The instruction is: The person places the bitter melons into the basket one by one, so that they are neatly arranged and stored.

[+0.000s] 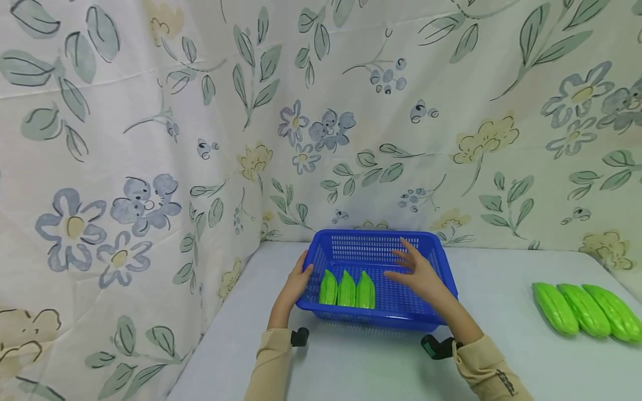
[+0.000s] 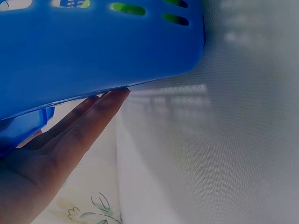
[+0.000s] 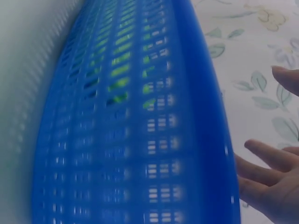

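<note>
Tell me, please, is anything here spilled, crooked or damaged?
Nothing looks spilled or damaged; the gourds in the basket and on the table lie in neat rows. Only the basket seems slightly askew: in the head view, its front rim slants down rightward.

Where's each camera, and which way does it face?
Head: on the head, facing forward and down at the blue basket; left hand, right hand and sleeves show.
Left wrist: on that wrist, facing the basket's outer side; left hand lower left.
Right wrist: on that wrist, facing the basket's slotted side; right hand at right edge.
Shared: both wrist views show the basket and floral cloth.
</note>
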Tool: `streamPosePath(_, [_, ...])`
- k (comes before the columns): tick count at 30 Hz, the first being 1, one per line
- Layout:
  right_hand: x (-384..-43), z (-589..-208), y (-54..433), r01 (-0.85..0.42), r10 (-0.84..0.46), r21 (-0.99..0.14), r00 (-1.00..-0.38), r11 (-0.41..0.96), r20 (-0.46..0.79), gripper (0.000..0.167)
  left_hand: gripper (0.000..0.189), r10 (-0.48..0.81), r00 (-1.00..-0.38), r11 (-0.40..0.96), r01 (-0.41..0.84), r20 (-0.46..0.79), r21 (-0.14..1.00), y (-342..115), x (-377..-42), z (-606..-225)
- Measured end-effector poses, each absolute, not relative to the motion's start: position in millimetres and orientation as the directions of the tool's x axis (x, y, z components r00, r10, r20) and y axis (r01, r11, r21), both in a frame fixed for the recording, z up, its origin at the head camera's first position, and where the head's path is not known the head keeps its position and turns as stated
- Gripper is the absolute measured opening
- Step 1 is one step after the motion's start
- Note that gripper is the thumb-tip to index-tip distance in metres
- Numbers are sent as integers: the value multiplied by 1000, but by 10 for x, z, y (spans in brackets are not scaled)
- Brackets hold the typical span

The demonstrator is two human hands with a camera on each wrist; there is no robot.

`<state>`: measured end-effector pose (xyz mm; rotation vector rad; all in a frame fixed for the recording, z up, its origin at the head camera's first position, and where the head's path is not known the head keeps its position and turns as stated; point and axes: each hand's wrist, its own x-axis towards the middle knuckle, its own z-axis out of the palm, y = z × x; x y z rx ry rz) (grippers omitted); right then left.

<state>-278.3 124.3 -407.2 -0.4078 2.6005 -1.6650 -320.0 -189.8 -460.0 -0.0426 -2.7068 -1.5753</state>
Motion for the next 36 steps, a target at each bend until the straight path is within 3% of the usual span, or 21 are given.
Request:
streamPosePath(8, [-2738, -4057, 1466, -235, -187, -889, -967, 392, 173, 98, 57, 19, -999, 506, 34, 28, 862, -1894, -3196, -4601])
streamPosePath(36, [-2593, -4174, 2132, -123, -61, -865, -992, 487, 108, 102, 56, 20, -999, 502, 32, 25, 864, -1900, -3203, -4604])
